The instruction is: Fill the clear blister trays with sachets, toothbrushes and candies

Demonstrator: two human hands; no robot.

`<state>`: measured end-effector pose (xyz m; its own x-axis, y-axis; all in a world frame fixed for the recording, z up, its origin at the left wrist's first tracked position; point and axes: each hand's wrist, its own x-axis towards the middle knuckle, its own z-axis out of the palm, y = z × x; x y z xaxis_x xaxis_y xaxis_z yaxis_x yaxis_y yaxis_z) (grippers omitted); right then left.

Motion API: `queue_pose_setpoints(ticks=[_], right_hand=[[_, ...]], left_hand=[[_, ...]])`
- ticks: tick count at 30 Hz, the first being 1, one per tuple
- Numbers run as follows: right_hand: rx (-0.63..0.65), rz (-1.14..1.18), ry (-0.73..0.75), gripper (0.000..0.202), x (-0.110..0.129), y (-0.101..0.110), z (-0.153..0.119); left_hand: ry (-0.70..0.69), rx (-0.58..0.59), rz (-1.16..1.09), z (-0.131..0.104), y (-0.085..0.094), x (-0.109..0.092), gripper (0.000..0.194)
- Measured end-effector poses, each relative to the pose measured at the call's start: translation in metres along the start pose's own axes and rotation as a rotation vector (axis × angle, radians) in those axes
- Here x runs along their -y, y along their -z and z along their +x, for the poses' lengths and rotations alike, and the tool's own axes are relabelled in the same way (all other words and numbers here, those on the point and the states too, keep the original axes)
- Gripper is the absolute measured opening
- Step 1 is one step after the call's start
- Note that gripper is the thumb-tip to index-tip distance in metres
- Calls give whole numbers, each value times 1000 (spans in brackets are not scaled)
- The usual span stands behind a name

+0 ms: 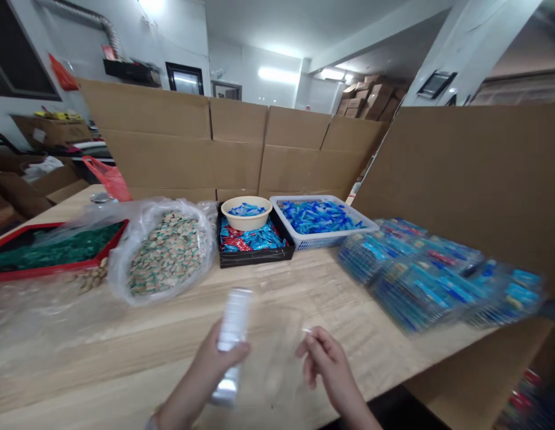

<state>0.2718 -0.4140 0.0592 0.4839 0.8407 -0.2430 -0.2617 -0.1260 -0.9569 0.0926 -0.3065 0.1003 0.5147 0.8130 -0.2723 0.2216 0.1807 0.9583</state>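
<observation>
A pale, shiny strip-like stack (pixel 233 319) stands out above the front of the table, blurred by motion. Around its lower half my left hand (pixel 215 359) is closed, the thumb across the front. To the right, my right hand (pixel 323 358) has its thumb and index finger pinched together, with a tiny whitish thing at their tips that is too small to name. The two hands are apart, both over the wooden table (pixel 313 292).
Along the back stand a red tray (pixel 102 254) of green pieces, a plastic bag (pixel 206 254) of small packets, a black box (pixel 255 258) bearing a cream bowl (pixel 246 223), and a white basket (pixel 320 240) of blue pieces. Clear packs (pixel 421 289) are stacked right. Cardboard (pixel 179 161) walls the back.
</observation>
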Motion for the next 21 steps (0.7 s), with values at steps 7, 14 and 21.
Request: queue_pose_setpoints(ticks=[7, 14, 21], right_hand=[[-276, 280, -200, 31, -35, 38, 26], [148, 226, -73, 39, -7, -19, -18], [320, 394, -74, 36, -3, -33, -26]], left_hand=[[96, 44, -19, -5, 3, 10, 61], [-83, 342, -4, -14, -41, 30, 76], [-72, 521, -142, -21, -50, 29, 84]])
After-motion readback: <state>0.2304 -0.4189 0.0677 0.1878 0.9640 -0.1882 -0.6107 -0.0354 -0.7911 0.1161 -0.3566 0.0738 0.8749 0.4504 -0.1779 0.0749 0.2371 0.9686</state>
